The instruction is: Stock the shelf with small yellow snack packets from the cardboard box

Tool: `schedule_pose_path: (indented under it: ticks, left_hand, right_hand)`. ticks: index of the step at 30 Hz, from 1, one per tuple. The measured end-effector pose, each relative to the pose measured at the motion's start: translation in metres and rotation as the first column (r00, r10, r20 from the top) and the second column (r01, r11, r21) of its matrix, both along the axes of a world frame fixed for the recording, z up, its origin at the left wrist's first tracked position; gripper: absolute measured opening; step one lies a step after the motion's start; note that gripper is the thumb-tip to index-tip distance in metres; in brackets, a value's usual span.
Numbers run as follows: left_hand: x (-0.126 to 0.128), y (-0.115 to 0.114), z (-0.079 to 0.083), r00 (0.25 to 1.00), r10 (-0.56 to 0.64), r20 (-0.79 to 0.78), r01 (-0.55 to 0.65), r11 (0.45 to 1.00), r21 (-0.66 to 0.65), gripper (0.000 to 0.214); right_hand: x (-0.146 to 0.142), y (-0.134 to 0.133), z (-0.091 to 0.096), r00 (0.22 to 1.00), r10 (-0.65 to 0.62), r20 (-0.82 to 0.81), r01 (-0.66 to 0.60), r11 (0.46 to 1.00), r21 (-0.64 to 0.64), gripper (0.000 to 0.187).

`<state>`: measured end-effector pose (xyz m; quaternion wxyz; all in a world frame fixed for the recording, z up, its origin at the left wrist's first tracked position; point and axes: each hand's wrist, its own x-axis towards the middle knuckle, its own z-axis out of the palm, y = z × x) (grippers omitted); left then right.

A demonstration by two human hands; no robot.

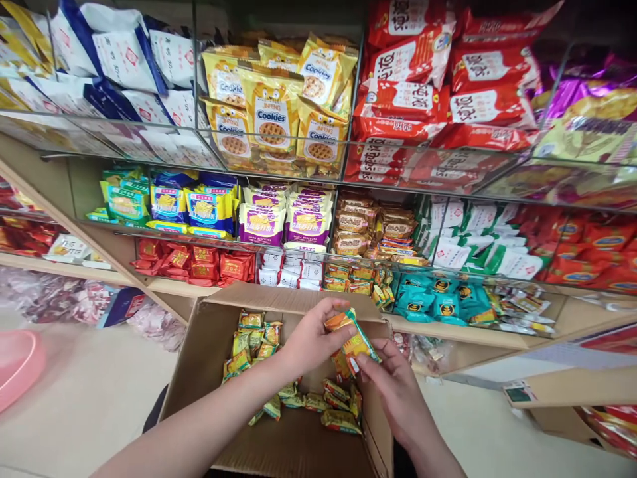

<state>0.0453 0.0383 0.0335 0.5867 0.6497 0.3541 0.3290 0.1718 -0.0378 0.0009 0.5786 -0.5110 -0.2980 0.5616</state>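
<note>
Between my two hands, over the right side of an open cardboard box, are small orange-yellow snack packets with green edges. My left hand pinches them from the upper left, thumb on top. From the lower right, my right hand grips the same packets with thumb and fingers. How many packets are held is hard to tell. Inside the box lie several loose packets of a like kind, some in a group at the back left and partly hidden by my left forearm.
Behind the box rise glass-fronted shelves with cookie bags, red bags, soda biscuit packs and teal packets. A pink basin stands on the floor at left. Plastic-wrapped goods lie under the shelf.
</note>
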Motion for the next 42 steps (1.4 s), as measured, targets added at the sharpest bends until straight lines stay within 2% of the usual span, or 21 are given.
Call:
schedule_pose_path:
  ticks: [2, 3, 4, 6, 7, 8, 9, 11, 13, 15, 17, 21, 25, 28, 32, 36, 40, 42]
  left_hand:
    - [-0.006, 0.005, 0.003, 0.999, 0.016, -0.034, -0.013, 0.997, 0.082, 0.035]
    - [-0.011, 0.011, 0.006, 0.996, 0.029, -0.079, -0.015, 0.985, 0.173, 0.032]
    - [-0.018, 0.019, 0.008, 0.988, 0.054, -0.144, -0.01, 0.957, 0.288, 0.027]
    - [-0.035, 0.041, 0.011, 0.941, 0.146, -0.304, 0.04, 0.848, 0.529, 0.019]
    - [-0.044, 0.053, 0.011, 0.904, 0.205, -0.375, 0.063, 0.805, 0.59, 0.02]
    - [-0.053, 0.066, 0.01, 0.851, 0.266, -0.453, 0.073, 0.794, 0.604, 0.022]
    - [-0.061, 0.079, 0.007, 0.789, 0.317, -0.526, 0.071, 0.804, 0.59, 0.025]
    - [-0.073, 0.097, -0.002, 0.677, 0.345, -0.65, 0.06, 0.855, 0.516, 0.029]
    - [-0.078, 0.105, -0.011, 0.587, 0.287, -0.757, 0.047, 0.921, 0.386, 0.031]
    - [-0.079, 0.104, -0.018, 0.559, 0.212, -0.802, 0.074, 0.95, 0.303, 0.031]
    - [-0.078, 0.099, -0.022, 0.571, 0.187, -0.8, 0.112, 0.947, 0.301, 0.031]
    - [-0.077, 0.094, -0.024, 0.568, 0.209, -0.796, 0.115, 0.938, 0.328, 0.032]
    - [-0.079, 0.094, -0.025, 0.55, 0.236, -0.801, 0.12, 0.927, 0.355, 0.031]
    - [-0.079, 0.094, -0.027, 0.544, 0.255, -0.8, 0.107, 0.924, 0.367, 0.029]
    - [-0.076, 0.096, -0.031, 0.54, 0.262, -0.8, 0.087, 0.928, 0.362, 0.028]
    - [-0.074, 0.098, -0.034, 0.538, 0.257, -0.803, 0.071, 0.935, 0.347, 0.028]
    - [-0.076, 0.09, -0.032, 0.567, 0.237, -0.789, 0.086, 0.935, 0.343, 0.04]
    - [-0.078, 0.083, -0.027, 0.595, 0.139, -0.791, 0.177, 0.938, 0.298, 0.047]
  right_hand:
    - [0.005, 0.002, 0.0, 1.0, -0.019, -0.004, 0.019, 1.0, -0.01, 0.034]
    - [0.01, 0.003, 0.001, 0.998, -0.053, -0.013, 0.053, 0.998, -0.017, 0.037]
    - [0.016, 0.004, 0.002, 0.994, -0.101, -0.028, 0.1, 0.995, -0.025, 0.04]
    - [0.031, 0.006, 0.005, 0.979, -0.192, -0.07, 0.19, 0.981, -0.041, 0.04]
    - [0.038, 0.007, 0.006, 0.972, -0.217, -0.091, 0.213, 0.976, -0.048, 0.039]
    - [0.045, 0.009, 0.007, 0.968, -0.226, -0.108, 0.221, 0.974, -0.053, 0.037]
    - [0.051, 0.01, 0.008, 0.967, -0.224, -0.122, 0.219, 0.974, -0.058, 0.036]
    - [0.06, 0.013, 0.007, 0.963, -0.23, -0.144, 0.222, 0.972, -0.071, 0.035]
    - [0.068, 0.016, 0.004, 0.953, -0.253, -0.166, 0.244, 0.967, -0.077, 0.033]
    - [0.075, 0.02, -0.003, 0.943, -0.285, -0.173, 0.276, 0.958, -0.077, 0.031]
    - [0.083, 0.025, -0.012, 0.937, -0.296, -0.184, 0.283, 0.955, -0.093, 0.029]
    - [0.097, 0.043, -0.027, 0.924, -0.282, -0.257, 0.249, 0.956, -0.154, 0.028]
    - [0.097, 0.066, -0.03, 0.933, -0.215, -0.288, 0.177, 0.972, -0.152, 0.03]
    - [0.09, 0.083, -0.029, 0.955, -0.157, -0.252, 0.124, 0.982, -0.142, 0.031]
    - [0.084, 0.099, -0.038, 0.944, -0.279, -0.178, 0.242, 0.948, -0.206, 0.028]
    - [0.085, 0.099, -0.051, 0.92, -0.384, -0.074, 0.369, 0.915, -0.164, 0.027]
    - [0.084, 0.086, -0.056, 0.902, -0.408, -0.143, 0.396, 0.912, -0.104, 0.02]
    - [0.082, 0.079, -0.056, 0.883, -0.434, -0.18, 0.429, 0.901, -0.071, 0.016]
